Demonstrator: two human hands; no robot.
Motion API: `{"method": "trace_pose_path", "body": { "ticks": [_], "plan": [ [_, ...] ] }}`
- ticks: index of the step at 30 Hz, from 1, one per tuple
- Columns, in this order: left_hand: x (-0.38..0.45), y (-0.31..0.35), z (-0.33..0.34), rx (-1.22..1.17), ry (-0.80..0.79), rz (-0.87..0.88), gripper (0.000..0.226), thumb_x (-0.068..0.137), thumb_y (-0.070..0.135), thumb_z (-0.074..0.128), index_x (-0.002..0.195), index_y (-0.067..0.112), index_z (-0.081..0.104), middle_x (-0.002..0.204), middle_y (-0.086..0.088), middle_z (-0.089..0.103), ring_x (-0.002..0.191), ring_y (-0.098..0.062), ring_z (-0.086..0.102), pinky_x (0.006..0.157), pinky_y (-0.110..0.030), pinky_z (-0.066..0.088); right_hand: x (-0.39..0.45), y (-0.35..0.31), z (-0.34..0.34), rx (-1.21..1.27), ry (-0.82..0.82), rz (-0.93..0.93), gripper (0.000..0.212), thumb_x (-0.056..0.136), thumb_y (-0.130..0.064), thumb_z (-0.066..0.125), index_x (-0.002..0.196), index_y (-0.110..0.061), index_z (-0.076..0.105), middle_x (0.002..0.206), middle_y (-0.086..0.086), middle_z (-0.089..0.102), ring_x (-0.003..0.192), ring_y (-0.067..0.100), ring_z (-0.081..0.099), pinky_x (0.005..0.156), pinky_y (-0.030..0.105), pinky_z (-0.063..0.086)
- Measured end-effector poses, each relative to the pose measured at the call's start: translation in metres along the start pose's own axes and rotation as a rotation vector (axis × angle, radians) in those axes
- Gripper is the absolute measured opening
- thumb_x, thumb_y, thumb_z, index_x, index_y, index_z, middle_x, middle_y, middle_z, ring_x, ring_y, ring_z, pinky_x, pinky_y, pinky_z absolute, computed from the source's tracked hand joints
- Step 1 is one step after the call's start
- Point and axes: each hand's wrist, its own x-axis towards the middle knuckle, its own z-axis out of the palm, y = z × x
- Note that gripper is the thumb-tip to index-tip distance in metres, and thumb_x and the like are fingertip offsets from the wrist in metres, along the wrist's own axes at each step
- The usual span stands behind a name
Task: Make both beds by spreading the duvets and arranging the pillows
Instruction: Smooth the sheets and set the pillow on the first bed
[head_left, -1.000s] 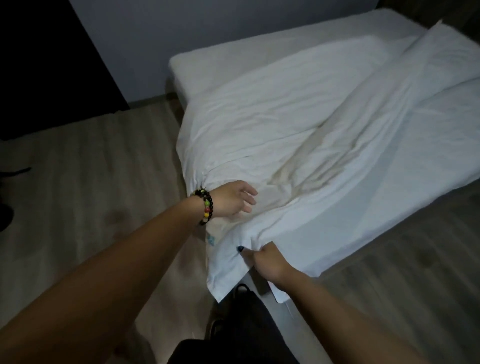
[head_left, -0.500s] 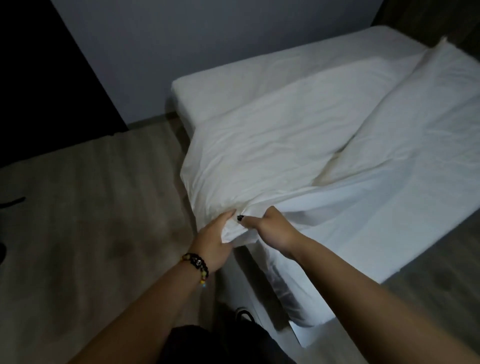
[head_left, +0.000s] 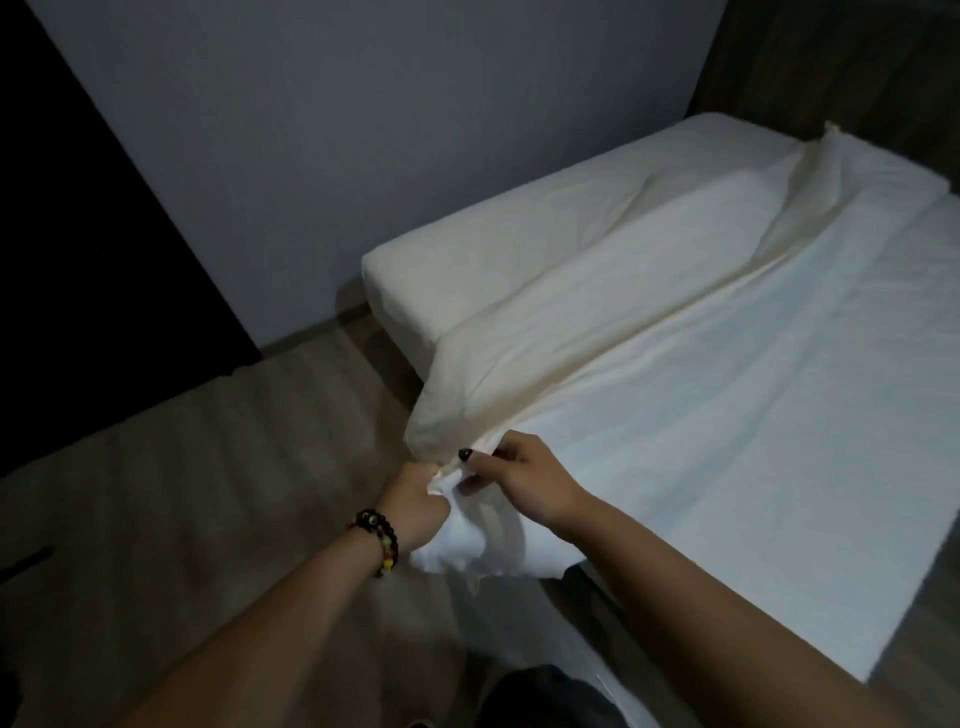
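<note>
The white duvet (head_left: 675, 415) lies across the bed (head_left: 415, 270), most of it flat on the right side, with a long puffed fold running from the near corner up toward the far end. That near corner is bunched at the bed's edge, where both hands meet: the left hand (head_left: 415, 506), with a beaded bracelet (head_left: 379, 535) on its wrist, is closed in a fist around the gathered cloth, and the right hand (head_left: 511, 478) pinches the same bunch just beside it. With both grips so close together, I'd say a pull could drag the whole duvet toward the wooden floor (head_left: 182, 493) rather than flatten the fold, leaving the far side bare. The room is dim; no pillows show, a second bed is out of view, and the bed's right side is cut off.
</note>
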Motion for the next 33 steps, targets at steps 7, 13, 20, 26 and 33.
{"method": "trace_pose_path", "body": {
  "ticks": [7,13,20,26,33],
  "plan": [
    [0.065,0.04,-0.057,-0.118,-0.117,0.047,0.012,0.068,0.009,0.051,0.069,0.005,0.063,0.063,-0.003,0.057,0.064,-0.02,0.057,0.058,-0.025,0.044,0.039,0.031,0.009,0.048,0.421,-0.088,0.029,0.074,0.003,0.063,0.093,-0.019,0.066,0.102,-0.001,0.066,0.096,0.009,0.062,0.089,0.03,0.051],
    [0.148,0.075,-0.093,-0.109,-0.212,0.081,0.021,0.062,0.012,0.047,0.074,0.005,0.062,0.066,-0.006,0.052,0.063,-0.019,0.052,0.059,-0.026,0.039,0.085,0.065,0.028,-0.312,0.607,-0.07,0.084,0.063,-0.049,0.058,0.14,-0.03,0.028,0.151,0.003,0.025,0.142,0.012,0.017,0.116,0.034,0.022],
    [0.183,0.097,-0.118,-0.161,-0.387,0.056,0.031,0.083,-0.008,0.045,0.059,0.011,0.051,0.057,0.0,0.048,0.051,-0.014,0.047,0.038,-0.012,0.033,0.131,0.039,0.099,-0.317,0.997,0.213,0.124,0.059,-0.065,0.06,0.152,-0.021,-0.008,0.16,0.008,-0.006,0.148,0.018,-0.01,0.117,0.038,0.009],
    [0.186,0.087,-0.14,-0.233,-0.554,-0.016,0.024,0.083,-0.007,0.043,0.068,0.008,0.054,0.062,-0.005,0.05,0.053,-0.019,0.051,0.048,-0.02,0.042,0.179,0.036,0.147,-0.189,1.149,0.376,0.129,0.063,-0.048,0.082,0.153,-0.013,-0.004,0.16,0.01,-0.002,0.147,0.015,-0.005,0.115,0.038,0.016],
    [0.204,0.004,-0.212,-0.006,-0.655,0.014,0.03,0.084,-0.006,0.045,0.111,-0.003,0.059,0.085,-0.01,0.053,0.079,-0.025,0.054,0.071,-0.029,0.045,0.161,0.007,0.191,-0.646,0.952,0.827,0.034,0.095,-0.021,0.044,0.128,-0.024,0.052,0.114,0.005,0.065,0.102,0.027,0.061,0.075,0.031,0.046]
  ]
}}
